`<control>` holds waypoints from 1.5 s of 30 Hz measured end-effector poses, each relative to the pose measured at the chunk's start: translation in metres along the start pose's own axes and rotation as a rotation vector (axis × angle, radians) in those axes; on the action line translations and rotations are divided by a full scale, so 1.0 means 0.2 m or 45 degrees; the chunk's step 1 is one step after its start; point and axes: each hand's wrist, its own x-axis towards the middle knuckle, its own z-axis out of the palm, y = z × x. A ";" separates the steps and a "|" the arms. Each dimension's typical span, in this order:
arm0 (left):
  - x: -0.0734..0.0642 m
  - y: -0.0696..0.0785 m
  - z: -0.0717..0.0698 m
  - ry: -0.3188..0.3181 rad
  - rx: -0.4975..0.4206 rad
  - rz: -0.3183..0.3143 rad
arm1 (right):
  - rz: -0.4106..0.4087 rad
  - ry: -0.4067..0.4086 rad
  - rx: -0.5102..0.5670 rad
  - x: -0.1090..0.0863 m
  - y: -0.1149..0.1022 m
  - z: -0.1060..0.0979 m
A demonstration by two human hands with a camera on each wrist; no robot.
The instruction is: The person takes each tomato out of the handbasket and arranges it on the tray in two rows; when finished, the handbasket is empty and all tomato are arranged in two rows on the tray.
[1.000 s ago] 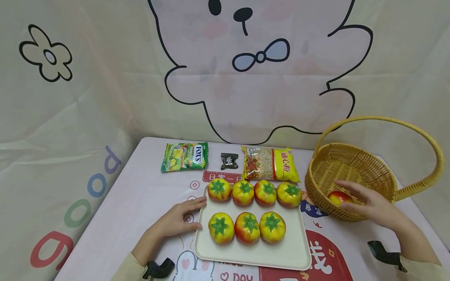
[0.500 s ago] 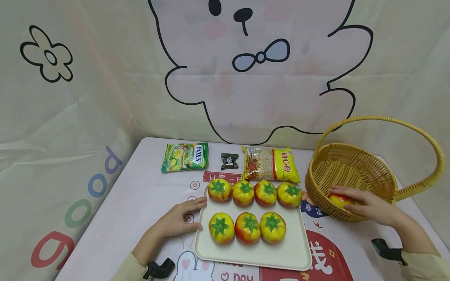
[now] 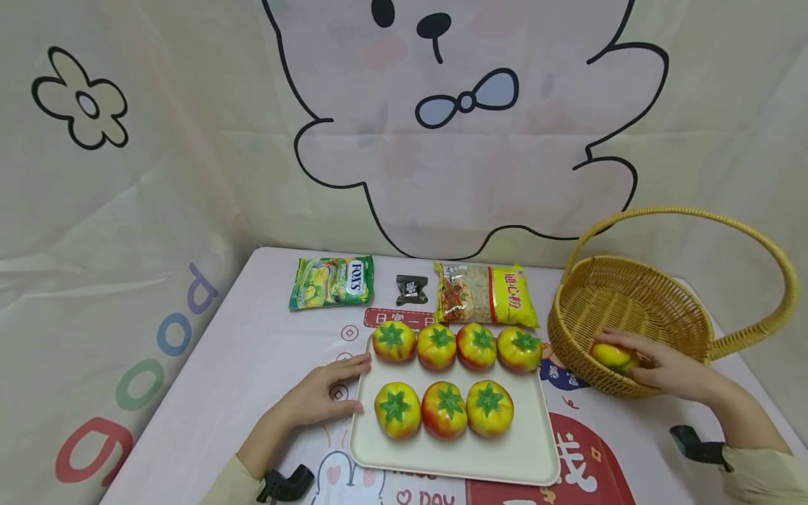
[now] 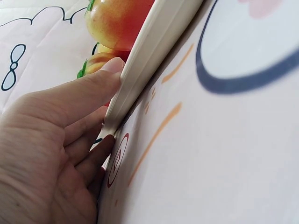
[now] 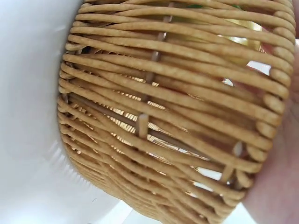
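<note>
My right hand (image 3: 663,368) reaches into the yellow wicker basket (image 3: 684,319) and grips a toy persimmon (image 3: 614,358), yellow with a patch of green showing. In the right wrist view the basket's weave (image 5: 159,93) hides most of this fruit and the fingers. My left hand (image 3: 315,396) touches the left edge of the cream tray (image 3: 454,463); its thumb lies against the rim, the other fingers beside the tray wall. Several more red-and-yellow toy persimmons with green star tops, such as a front-row persimmon (image 3: 445,410), sit on the tray in two rows.
Behind the tray lie a green candy bag (image 3: 332,282), a small black packet (image 3: 412,290) and a yellow macaroni bag (image 3: 486,294). The basket's tall handle (image 3: 688,212) arches over its opening. A printed cloth (image 3: 278,330) covers the table.
My right hand has closed around the persimmon inside the basket. The fruit has turned, from its red side up to a yellow side with green showing. The left hand and tray stay still.
</note>
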 end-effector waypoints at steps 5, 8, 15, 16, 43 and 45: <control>0.00 -0.01 0.00 0.000 -0.002 -0.005 | 0.090 -0.085 0.074 0.02 -0.03 -0.02; 0.00 -0.01 0.00 -0.005 0.001 -0.021 | 0.139 -0.108 0.082 0.03 -0.04 -0.02; 0.00 -0.01 0.00 -0.010 -0.003 -0.043 | 0.146 -0.131 0.102 0.05 -0.04 -0.02; 0.00 0.00 0.00 -0.010 -0.003 -0.043 | 0.147 -0.131 0.101 0.05 -0.03 -0.02; 0.00 -0.01 0.01 -0.003 -0.016 -0.018 | 0.083 0.274 0.033 0.03 -0.02 0.00; 0.00 0.00 0.01 -0.005 -0.015 -0.021 | 0.068 0.316 0.032 0.03 -0.03 0.00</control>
